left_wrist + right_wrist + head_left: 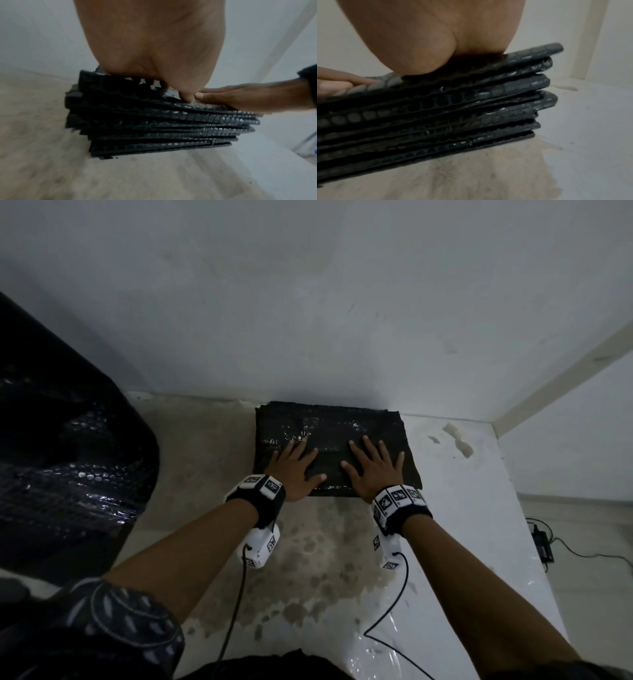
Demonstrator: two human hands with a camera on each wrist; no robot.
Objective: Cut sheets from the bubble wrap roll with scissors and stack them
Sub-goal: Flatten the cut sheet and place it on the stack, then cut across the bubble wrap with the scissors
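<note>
A stack of black bubble wrap sheets lies on the table against the back wall. Both hands press flat on its top with fingers spread. My left hand covers the stack's left front part, my right hand the right front part. In the left wrist view the stack shows several folded layers under my left palm, with the right hand beside it. The right wrist view shows the stack's layered edge under my right palm. The big black bubble wrap roll stands at the left. No scissors are visible.
The table is white with a worn, stained patch in front of the stack. Its right edge drops to the floor, where a power adapter and cable lie. Wrist camera cables hang along both forearms.
</note>
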